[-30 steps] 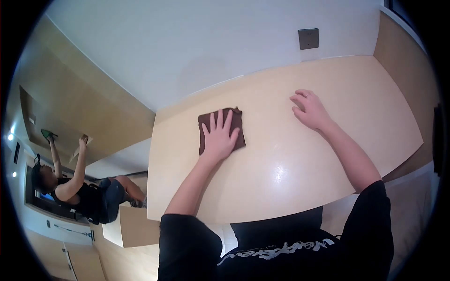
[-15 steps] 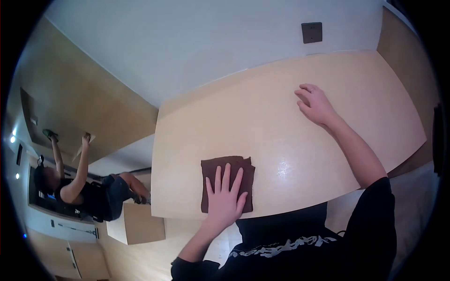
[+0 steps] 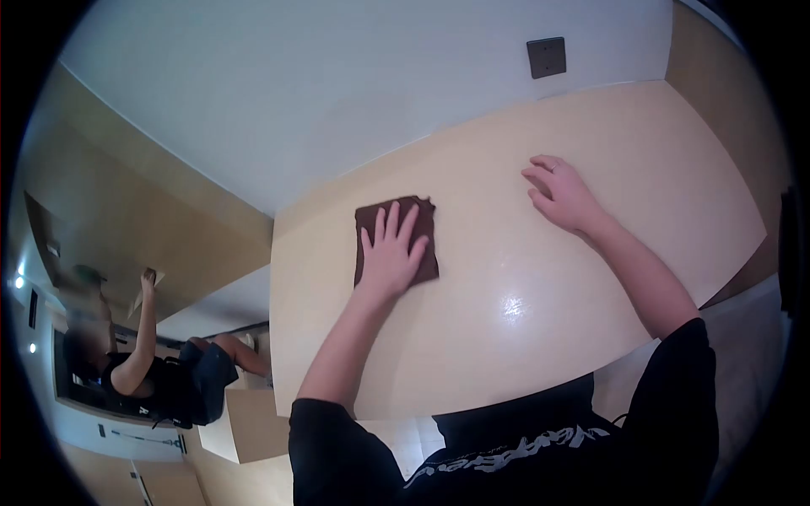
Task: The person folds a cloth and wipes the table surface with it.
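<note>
While inside the tabletop (image 3: 481, 253) edges, left grip (image 3: 391, 255) spread on brown cloth (image 3: 369, 218), right grip (image 3: 564, 196) loosely parted, room between.

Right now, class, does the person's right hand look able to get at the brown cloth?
Probably yes: only bare tabletop shows between the right hand and the brown cloth. The left hand lies over the cloth's middle, but the edge facing the right hand shows.
</note>
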